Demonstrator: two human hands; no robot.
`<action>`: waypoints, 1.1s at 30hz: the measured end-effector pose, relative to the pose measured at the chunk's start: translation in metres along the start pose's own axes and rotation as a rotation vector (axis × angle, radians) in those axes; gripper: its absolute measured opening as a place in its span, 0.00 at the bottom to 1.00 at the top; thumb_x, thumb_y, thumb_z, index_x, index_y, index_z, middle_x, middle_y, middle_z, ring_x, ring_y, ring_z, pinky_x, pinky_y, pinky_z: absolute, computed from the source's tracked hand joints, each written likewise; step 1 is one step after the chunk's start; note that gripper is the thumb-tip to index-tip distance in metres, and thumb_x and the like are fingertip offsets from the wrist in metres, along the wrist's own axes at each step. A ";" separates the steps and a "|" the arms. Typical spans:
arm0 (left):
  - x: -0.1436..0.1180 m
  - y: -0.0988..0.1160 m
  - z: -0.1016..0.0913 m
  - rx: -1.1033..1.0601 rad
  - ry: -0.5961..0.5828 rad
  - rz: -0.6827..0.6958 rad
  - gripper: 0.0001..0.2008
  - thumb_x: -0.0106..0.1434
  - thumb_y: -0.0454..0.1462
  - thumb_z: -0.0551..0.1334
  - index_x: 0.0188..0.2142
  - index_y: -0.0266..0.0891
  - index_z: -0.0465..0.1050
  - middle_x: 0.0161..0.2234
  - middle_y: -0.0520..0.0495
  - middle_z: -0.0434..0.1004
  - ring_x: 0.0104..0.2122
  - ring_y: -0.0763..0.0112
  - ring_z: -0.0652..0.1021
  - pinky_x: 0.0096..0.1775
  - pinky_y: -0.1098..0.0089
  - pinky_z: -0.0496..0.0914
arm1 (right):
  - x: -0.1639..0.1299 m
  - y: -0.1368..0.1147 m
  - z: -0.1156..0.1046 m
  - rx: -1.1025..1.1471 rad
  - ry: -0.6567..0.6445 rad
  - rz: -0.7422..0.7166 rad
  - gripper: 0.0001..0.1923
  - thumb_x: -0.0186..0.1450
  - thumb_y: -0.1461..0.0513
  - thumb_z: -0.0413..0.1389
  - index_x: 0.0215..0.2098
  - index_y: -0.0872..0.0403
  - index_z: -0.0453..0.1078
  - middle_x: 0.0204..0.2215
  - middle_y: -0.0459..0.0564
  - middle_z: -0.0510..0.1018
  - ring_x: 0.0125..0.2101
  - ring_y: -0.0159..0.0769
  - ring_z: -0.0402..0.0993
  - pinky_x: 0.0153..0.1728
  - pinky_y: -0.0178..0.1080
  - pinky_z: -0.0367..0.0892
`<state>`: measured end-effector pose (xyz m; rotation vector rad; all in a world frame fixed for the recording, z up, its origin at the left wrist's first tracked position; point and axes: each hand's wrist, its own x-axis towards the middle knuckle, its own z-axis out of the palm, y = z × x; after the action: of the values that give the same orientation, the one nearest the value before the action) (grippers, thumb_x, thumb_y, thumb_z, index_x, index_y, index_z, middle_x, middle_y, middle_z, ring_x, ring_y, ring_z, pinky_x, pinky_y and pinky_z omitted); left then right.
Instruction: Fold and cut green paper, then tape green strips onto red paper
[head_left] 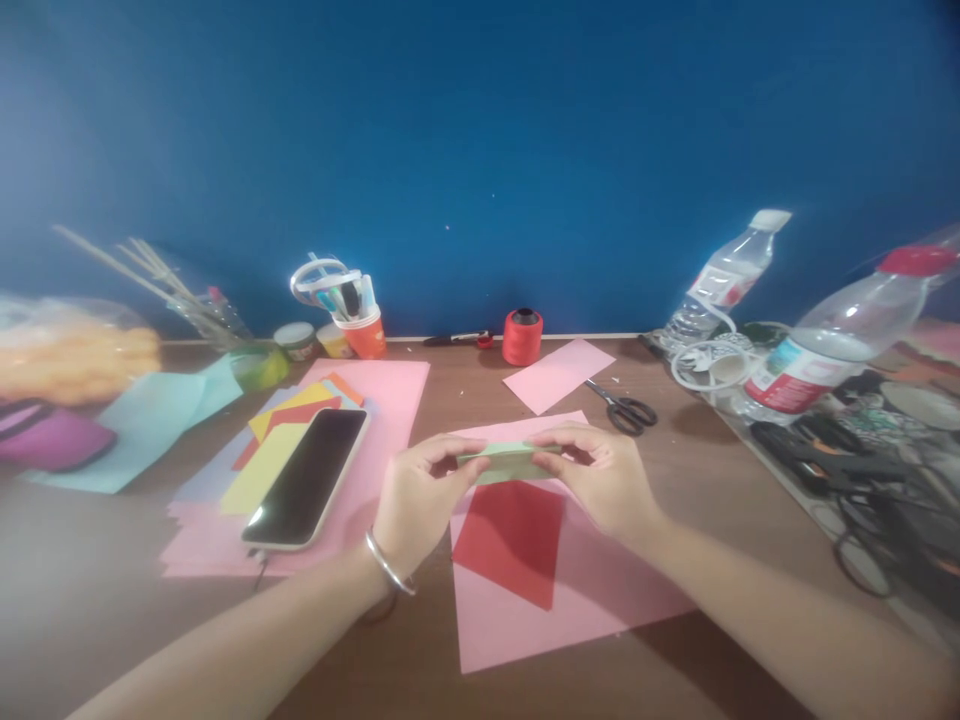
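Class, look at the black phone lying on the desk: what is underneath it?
The phone lies on a fanned stack of coloured paper sheets, yellow, red, orange and pale blue, resting on a large pink sheet. How far those sheets run under the phone is hidden.

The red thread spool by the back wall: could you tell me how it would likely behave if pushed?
The red thread spool stands upright on the table, so a low push would probably slide it. It looks small, likely light. Knocked over, its round shape would probably roll.
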<state>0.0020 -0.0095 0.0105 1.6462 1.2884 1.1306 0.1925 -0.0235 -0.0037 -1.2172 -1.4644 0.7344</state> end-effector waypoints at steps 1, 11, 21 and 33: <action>0.000 0.000 0.000 0.000 -0.002 0.002 0.06 0.52 0.35 0.64 0.31 0.42 0.76 0.31 0.52 0.78 0.31 0.72 0.75 0.34 0.74 0.69 | 0.000 0.000 0.000 -0.008 0.007 -0.009 0.06 0.54 0.62 0.60 0.32 0.48 0.74 0.30 0.44 0.78 0.31 0.34 0.72 0.33 0.37 0.68; 0.002 -0.003 0.000 0.109 -0.018 0.189 0.03 0.56 0.33 0.61 0.30 0.40 0.74 0.35 0.50 0.70 0.30 0.75 0.72 0.29 0.74 0.65 | -0.003 -0.008 0.001 -0.177 -0.060 -0.079 0.08 0.58 0.58 0.58 0.36 0.48 0.72 0.35 0.49 0.70 0.36 0.37 0.68 0.38 0.41 0.65; -0.006 0.003 0.003 0.067 -0.174 0.094 0.06 0.58 0.37 0.59 0.33 0.44 0.75 0.32 0.53 0.77 0.33 0.73 0.76 0.36 0.74 0.68 | -0.002 -0.021 0.006 -0.363 -0.149 -0.133 0.04 0.58 0.58 0.57 0.30 0.44 0.75 0.37 0.46 0.74 0.44 0.43 0.63 0.48 0.50 0.52; 0.005 0.000 -0.001 0.080 -0.248 -0.040 0.07 0.58 0.38 0.58 0.27 0.39 0.72 0.26 0.52 0.74 0.28 0.72 0.73 0.30 0.73 0.67 | 0.005 -0.011 -0.004 -0.187 -0.249 0.112 0.07 0.59 0.62 0.53 0.27 0.52 0.72 0.27 0.43 0.77 0.29 0.33 0.71 0.31 0.34 0.62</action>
<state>0.0018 -0.0050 0.0118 1.7499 1.2127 0.8303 0.1937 -0.0227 0.0096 -1.3975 -1.7101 0.8650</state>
